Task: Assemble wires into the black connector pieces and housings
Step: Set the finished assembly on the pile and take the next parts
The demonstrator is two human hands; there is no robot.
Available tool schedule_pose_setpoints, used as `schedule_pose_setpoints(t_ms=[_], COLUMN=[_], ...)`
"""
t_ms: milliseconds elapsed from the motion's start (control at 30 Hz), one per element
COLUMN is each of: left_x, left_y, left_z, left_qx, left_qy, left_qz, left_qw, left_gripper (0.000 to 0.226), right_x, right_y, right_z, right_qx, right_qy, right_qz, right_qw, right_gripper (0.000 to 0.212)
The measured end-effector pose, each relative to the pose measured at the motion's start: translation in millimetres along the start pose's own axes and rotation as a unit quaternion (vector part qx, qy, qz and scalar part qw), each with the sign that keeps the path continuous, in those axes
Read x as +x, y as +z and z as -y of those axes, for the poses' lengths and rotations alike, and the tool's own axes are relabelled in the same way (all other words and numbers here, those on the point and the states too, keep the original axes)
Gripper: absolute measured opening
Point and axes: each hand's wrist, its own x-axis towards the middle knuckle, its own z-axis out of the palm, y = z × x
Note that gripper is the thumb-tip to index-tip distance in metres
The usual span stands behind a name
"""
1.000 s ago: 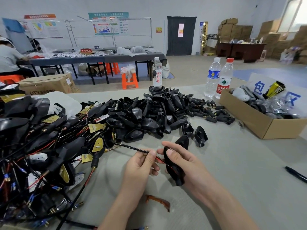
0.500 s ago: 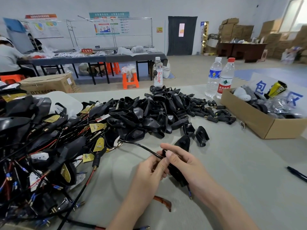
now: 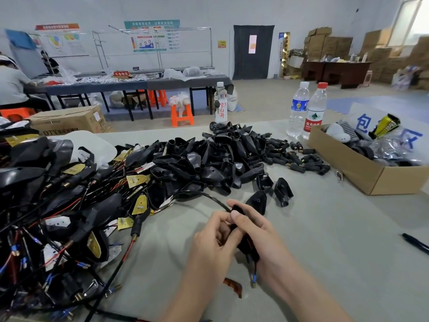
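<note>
Head view: right hand [image 3: 262, 238] gripped the black housing [image 3: 247, 248], long axis near-to-far; left hand [image 3: 213, 238], touching it, seemingly pinched the cable [image 3: 209, 198] entering its far end from the far-left.

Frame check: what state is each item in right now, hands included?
left hand, pinches the black cable.
right hand, grips the black housing.
black cable, threaded through the black housing, wire ends out below.
red-capped bottle, upright, capped.
blue-labelled bottle, upright, capped.
cardboard box, open, holding items.
pen, lying flat on the table.
</note>
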Motion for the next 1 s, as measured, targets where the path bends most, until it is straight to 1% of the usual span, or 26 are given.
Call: schedule_pose_setpoints(t_ms=[67,133,233,367,433,500,567,667,733,833,1000], left_x=[-1.4,-4.4,-8.8,-11.0,-11.9,-12.6,-12.8,-12.9,-12.6,-11.2,-8.6], left_y=[0.6,0.8,-0.3,-1.0,0.1,0.7,0.8,1.8,2.6,2.3,1.7], left_z=[-1.1,-2.8,-6.1,-8.0,-7.4,-6.6,-6.8,-7.0,-6.4,-4.7,-6.4], left_qx=[0.019,0.029,0.04,0.127,0.171,0.191,0.197,0.197,0.203,0.196,0.166], left_qy=[0.019,0.028,0.037,0.063,0.083,0.103,0.103,0.086,0.089,0.085,0.088], left_qz=[0.02,0.034,0.054,0.104,0.125,0.13,0.133,0.143,0.15,0.15,0.135], left_qw=[0.999,0.999,0.997,0.985,0.974,0.967,0.966,0.966,0.963,0.965,0.973], left_gripper=[0.026,0.025,0.027,0.035,0.033,0.031,0.029,0.031,0.032,0.028,0.017], right_x=[2.7,4.1,3.6,1.0,-0.5,-1.6,-1.7,-0.7,0.8,3.5,10.3], right_y=[-3.9,-7.4,-12.7,-20.3,-23.5,-25.4,-26.7,-25.4,-23.6,-22.5,-25.7], right_z=[0.9,3.6,10.5,21.7,26.5,29.4,30.9,31.1,29.1,24.9,23.5], right_qx=[0.018,0.063,0.105,0.123,0.142,0.159,0.183,0.23,0.248,0.254,0.242], right_qy=[-0.006,-0.016,-0.047,-0.096,-0.112,-0.121,-0.124,-0.11,-0.099,-0.09,-0.078], right_qz=[-0.017,-0.027,-0.016,0.009,0.011,0.008,-0.002,-0.016,-0.02,-0.025,-0.026], right_qw=[1.0,0.998,0.993,0.988,0.983,0.98,0.975,0.967,0.963,0.963,0.967], right_gripper=[0.03,0.032,0.036,0.041,0.037,0.027,0.024,0.025,0.026,0.026,0.02])
